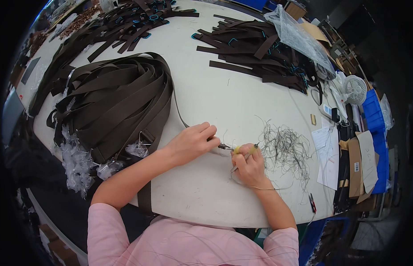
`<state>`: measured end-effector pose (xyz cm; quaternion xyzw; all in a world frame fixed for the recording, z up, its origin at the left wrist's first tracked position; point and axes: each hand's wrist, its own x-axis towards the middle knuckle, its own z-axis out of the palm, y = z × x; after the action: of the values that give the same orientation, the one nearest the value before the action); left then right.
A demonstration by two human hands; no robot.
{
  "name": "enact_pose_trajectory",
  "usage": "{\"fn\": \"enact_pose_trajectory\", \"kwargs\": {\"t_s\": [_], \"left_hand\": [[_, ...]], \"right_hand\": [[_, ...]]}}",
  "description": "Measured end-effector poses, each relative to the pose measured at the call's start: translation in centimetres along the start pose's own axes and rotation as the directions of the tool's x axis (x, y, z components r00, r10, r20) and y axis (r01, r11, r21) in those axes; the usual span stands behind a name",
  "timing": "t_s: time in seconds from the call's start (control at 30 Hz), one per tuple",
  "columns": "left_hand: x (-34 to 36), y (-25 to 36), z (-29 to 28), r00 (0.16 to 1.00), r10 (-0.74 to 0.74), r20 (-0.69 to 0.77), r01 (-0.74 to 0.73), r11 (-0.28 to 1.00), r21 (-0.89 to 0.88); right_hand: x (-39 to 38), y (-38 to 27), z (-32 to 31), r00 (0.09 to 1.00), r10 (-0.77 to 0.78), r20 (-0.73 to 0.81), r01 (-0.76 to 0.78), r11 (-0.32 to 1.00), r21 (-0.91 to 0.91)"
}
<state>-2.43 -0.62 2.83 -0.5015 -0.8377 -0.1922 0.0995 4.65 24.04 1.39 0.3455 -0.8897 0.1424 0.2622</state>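
Near the middle of the table, my left hand is closed in a pinch on a dark brown webbing strap, which curves up and back to a large looped bundle. A small dark end pokes out past its fingertips toward the right hand. Close beside it, my right hand is closed, with yellow wraps on its fingers. A thin metal tool shows partly from its grip; the fingers hide its kind. Loose threads trail around this hand.
A tangle of cut threads lies right of my hands. Red-handled snips rest near the right edge. Piles of dark straps with blue-edged buckles lie at the back. Papers and a white fan are on the right.
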Motion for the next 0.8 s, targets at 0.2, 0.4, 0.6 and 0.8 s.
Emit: {"fn": "enact_pose_trajectory", "kwargs": {"t_s": [0.2, 0.4, 0.6, 0.8], "left_hand": [[-4.0, 1.1, 1.6, 0.983, -0.178, -0.043, 0.151, 0.919, -0.364], [-1.1, 2.3, -0.3, 0.898, -0.367, 0.243, 0.44, 0.72, -0.537], [-1.7, 0.8, 2.0, 0.915, -0.281, 0.291, 0.398, 0.492, -0.775], [-0.7, 1.5, 1.1, 0.911, -0.284, 0.3, 0.407, 0.498, -0.766]], "right_hand": [[-2.2, -3.4, -1.2, 0.993, 0.031, 0.114, -0.052, 0.981, 0.187], [-2.7, -2.5, -2.1, 0.99, 0.105, 0.096, -0.128, 0.951, 0.283], [1.9, -0.4, -2.9, 0.809, 0.556, -0.191, -0.33, 0.698, 0.635], [3.4, 0.3, -1.0, 0.522, 0.8, 0.296, -0.343, -0.12, 0.932]]}}
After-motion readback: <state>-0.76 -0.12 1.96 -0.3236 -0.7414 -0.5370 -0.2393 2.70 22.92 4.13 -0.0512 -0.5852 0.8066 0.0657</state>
